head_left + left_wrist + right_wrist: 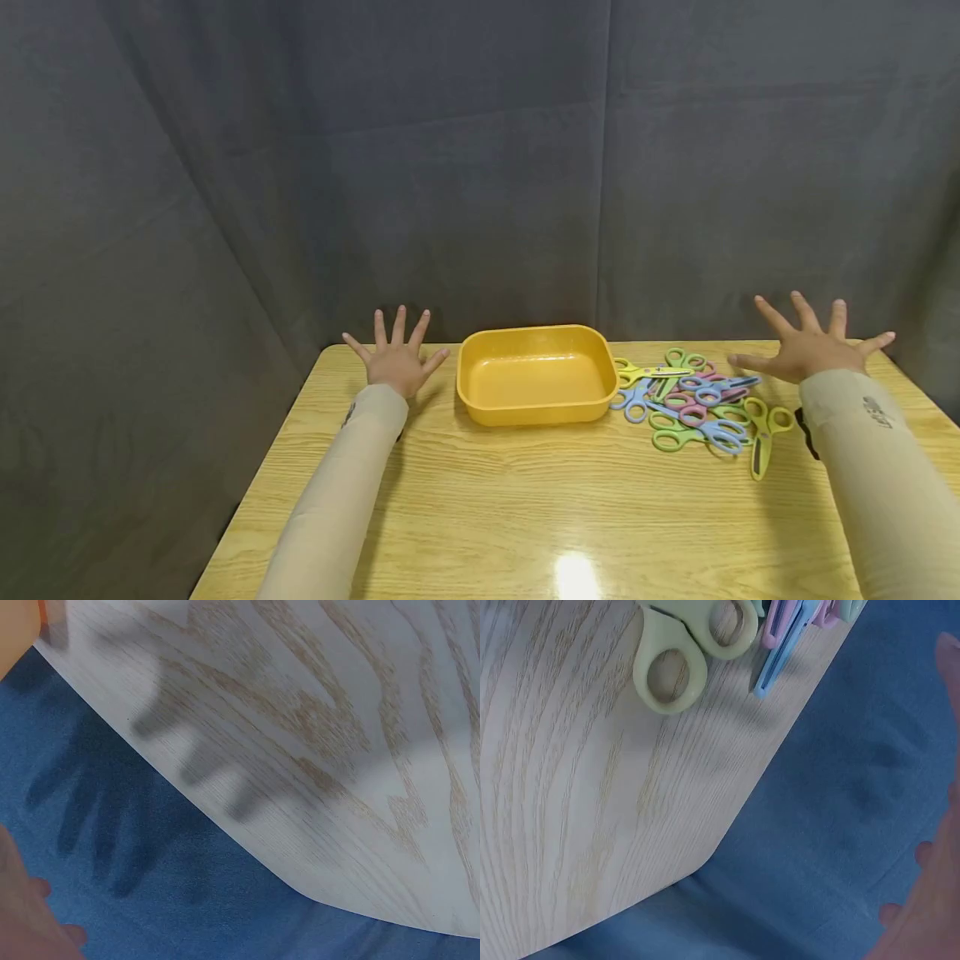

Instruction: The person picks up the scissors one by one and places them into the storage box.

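Note:
Fingers spread wide, my left hand (395,365) hovers over the table's far left part, left of a yellow-orange plastic tray (536,415) with nothing in it. My right hand (813,352) is also spread, above the far right part, holding nothing. Between the tray and that hand lies a heap of children's scissors in blue, green, pink and yellow. Nearest to the right hand are a yellow pair (761,437) and a blue pair (716,386). In the right wrist view the yellow scissors (695,669) show their handle loops.
The wood-grain table (480,508) ends just behind the tray, where a dark grey curtain (465,183) hangs. Another yellow pair of scissors (652,372) reaches close to the tray's right side. Both forearms wear light sleeves (330,500).

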`<state>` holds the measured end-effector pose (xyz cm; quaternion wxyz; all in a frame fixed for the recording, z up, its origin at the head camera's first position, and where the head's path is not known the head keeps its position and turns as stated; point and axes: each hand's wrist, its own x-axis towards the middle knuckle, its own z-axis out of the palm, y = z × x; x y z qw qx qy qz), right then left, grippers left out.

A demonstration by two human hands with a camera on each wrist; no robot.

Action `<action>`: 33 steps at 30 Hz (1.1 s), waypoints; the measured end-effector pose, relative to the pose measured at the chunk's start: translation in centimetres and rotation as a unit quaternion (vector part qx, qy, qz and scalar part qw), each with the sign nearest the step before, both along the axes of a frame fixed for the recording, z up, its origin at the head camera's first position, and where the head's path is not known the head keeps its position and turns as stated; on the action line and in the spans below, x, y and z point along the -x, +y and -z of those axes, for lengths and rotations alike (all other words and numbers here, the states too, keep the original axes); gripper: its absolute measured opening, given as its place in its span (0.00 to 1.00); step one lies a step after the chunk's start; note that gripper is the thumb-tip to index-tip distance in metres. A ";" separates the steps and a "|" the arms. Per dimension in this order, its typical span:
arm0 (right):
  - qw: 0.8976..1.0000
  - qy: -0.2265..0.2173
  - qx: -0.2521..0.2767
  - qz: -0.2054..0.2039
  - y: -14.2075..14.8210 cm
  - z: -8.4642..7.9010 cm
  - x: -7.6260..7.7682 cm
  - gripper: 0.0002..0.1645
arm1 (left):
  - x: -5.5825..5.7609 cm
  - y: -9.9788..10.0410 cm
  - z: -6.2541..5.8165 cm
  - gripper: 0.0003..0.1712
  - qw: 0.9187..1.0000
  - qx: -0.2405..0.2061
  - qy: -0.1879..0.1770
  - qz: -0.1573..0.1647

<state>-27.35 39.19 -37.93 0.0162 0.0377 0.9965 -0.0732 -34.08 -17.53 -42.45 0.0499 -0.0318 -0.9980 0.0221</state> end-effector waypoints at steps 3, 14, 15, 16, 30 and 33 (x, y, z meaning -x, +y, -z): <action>1.000 -0.002 0.000 -0.005 -0.3 0.2 0.2 0.74 | -0.1 -0.2 -0.1 0.49 1.000 -0.004 0.000 -0.003; 0.999 -0.013 0.022 -0.040 -1.6 0.8 0.5 0.65 | -0.7 0.1 0.4 0.49 0.999 -0.021 0.019 0.028; 0.999 -0.013 0.021 -0.045 -1.7 0.8 0.5 0.64 | -0.8 0.2 0.5 0.49 0.999 -0.023 0.020 0.031; 0.999 -0.012 0.019 -0.050 -1.9 0.8 0.5 0.63 | -1.0 0.3 0.5 0.49 0.999 -0.022 0.022 0.035; 0.993 0.031 0.001 -0.113 -3.7 1.8 0.0 0.49 | -3.6 2.7 0.4 0.55 0.994 -0.022 0.034 0.099; 0.990 0.042 0.000 -0.137 -4.4 2.2 0.2 0.43 | -4.4 3.4 0.2 0.56 0.993 -0.027 0.017 0.110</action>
